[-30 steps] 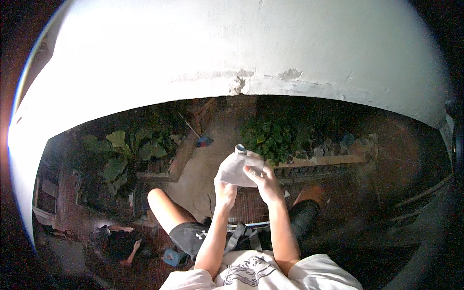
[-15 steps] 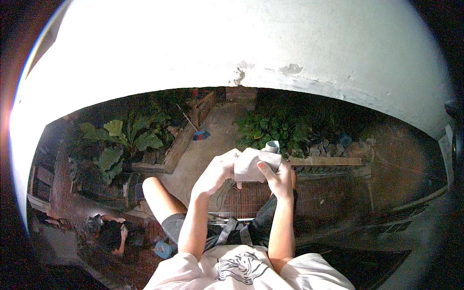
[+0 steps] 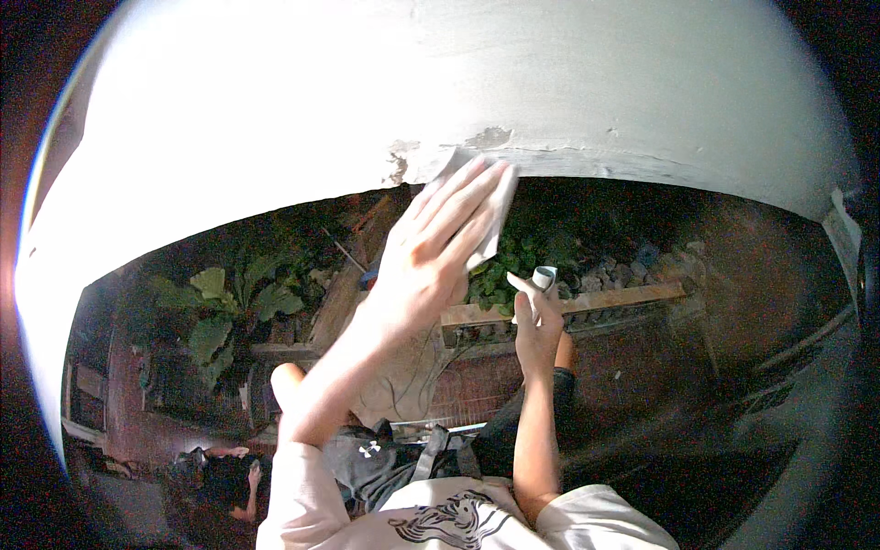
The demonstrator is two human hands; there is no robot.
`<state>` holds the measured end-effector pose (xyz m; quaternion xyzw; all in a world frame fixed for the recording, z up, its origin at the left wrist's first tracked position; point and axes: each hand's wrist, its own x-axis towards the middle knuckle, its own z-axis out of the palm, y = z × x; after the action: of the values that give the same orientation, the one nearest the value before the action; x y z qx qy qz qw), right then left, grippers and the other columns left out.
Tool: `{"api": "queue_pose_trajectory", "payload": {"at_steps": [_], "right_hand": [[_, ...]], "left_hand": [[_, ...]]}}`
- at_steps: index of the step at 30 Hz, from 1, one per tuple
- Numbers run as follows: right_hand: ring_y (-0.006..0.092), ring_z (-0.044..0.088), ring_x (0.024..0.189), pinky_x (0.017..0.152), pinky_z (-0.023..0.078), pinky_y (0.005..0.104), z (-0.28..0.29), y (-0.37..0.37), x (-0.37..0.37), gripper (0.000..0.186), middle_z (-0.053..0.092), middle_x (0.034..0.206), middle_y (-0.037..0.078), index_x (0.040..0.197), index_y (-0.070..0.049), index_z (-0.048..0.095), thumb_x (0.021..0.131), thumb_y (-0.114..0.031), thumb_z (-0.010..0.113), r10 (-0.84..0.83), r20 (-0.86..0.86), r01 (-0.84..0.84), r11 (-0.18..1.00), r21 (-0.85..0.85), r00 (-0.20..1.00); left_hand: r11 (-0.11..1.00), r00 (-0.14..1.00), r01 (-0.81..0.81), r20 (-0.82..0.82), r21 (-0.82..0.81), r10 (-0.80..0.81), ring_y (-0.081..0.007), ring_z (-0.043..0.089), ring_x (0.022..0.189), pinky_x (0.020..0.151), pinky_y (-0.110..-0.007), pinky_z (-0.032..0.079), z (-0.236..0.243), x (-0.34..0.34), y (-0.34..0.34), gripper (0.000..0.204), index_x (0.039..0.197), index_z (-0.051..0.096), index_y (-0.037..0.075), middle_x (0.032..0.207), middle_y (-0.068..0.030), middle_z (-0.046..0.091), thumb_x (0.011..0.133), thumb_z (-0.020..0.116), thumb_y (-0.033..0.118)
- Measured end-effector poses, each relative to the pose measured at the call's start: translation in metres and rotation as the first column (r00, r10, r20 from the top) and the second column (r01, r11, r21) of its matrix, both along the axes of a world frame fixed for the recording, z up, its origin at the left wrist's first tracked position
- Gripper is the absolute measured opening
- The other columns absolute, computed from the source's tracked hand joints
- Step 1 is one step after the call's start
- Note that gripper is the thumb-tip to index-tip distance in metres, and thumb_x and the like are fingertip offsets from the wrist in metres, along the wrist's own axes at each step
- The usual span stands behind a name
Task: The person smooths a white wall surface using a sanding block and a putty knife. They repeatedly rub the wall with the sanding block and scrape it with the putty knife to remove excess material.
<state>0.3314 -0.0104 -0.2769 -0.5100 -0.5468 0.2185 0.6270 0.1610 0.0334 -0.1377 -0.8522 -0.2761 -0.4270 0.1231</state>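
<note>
White cloth (image 3: 490, 215) is lying flat under the left hand (image 3: 431, 261), whose fingers are spreading wide and pressing it against the lower edge of the pale wall (image 3: 458, 92), just below the chipped patch (image 3: 490, 139) where the paint is flaking. The hand is sitting at about twelve o'clock from the person's chest, with the forearm reaching up from six o'clock. The right hand (image 3: 536, 316) is hanging lower, toward four o'clock of the left, and is closing around a small pale cup-like container (image 3: 544, 277); only its rim is showing above the fingers, so what it holds I cannot tell.

Judging by the flat palm on the cloth, the wiping or dabbing of the wall edge is the step in hand, and it is looking barely begun, since the flaked spot remains rough. The next move is likely calling for steady pressure along the edge, keeping the cloth from slipping off the lip, while the right hand is keeping the container upright.

Farther out, far below, green leafy plants (image 3: 220, 302) are growing at eight o'clock, and a wooden plank (image 3: 605, 301) is running at three o'clock.
</note>
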Motion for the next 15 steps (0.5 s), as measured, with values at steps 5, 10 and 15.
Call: {"api": "queue_pose_trajectory", "payload": {"at_steps": [5, 10, 15], "right_hand": [[0.0161, 0.053, 0.084, 0.077, 0.041, 0.0304, -0.007, 0.000, 0.004, 0.033, 0.059, 0.090, 0.004, 0.105, -0.004, 0.071, 0.097, -0.031, 0.054, 0.054, -0.098, -0.054, 0.999, 0.000, 0.994], [0.0054, 0.046, 0.066, 0.058, 0.035, 0.0228, -0.013, 0.003, 0.016, 0.041, 0.049, 0.071, -0.004, 0.110, -0.007, 0.070, 0.098, -0.040, 0.052, 0.121, -0.205, -0.154, 0.976, -0.151, 0.971], [0.0046, 0.047, 0.061, 0.053, 0.033, 0.0201, -0.022, 0.014, 0.029, 0.040, 0.051, 0.071, -0.005, 0.112, -0.004, 0.068, 0.096, -0.038, 0.055, 0.153, -0.443, -0.272, 0.937, -0.220, 0.883]], "left_hand": [[0.965, 0.835, -0.062, -0.516, 0.254, 0.189, -0.0224, 0.031, 0.141, 0.117, -0.037, 0.028, 0.022, 0.013, 0.065, 0.066, 0.143, 0.040, 0.013, 0.154, -0.0011, 0.030, 0.079, 0.054, 0.022], [0.907, 0.620, -0.181, -0.672, 0.380, 0.406, -0.0143, 0.021, 0.144, 0.120, -0.033, 0.020, -0.001, -0.044, 0.078, 0.080, 0.151, 0.024, 0.022, 0.159, 0.0061, 0.015, 0.079, 0.058, 0.023], [0.940, 0.658, -0.193, -0.674, 0.279, 0.336, -0.0172, 0.022, 0.144, 0.120, -0.035, 0.022, 0.009, -0.047, 0.078, 0.084, 0.149, 0.029, 0.022, 0.158, 0.0055, 0.020, 0.073, 0.062, 0.016]]}}
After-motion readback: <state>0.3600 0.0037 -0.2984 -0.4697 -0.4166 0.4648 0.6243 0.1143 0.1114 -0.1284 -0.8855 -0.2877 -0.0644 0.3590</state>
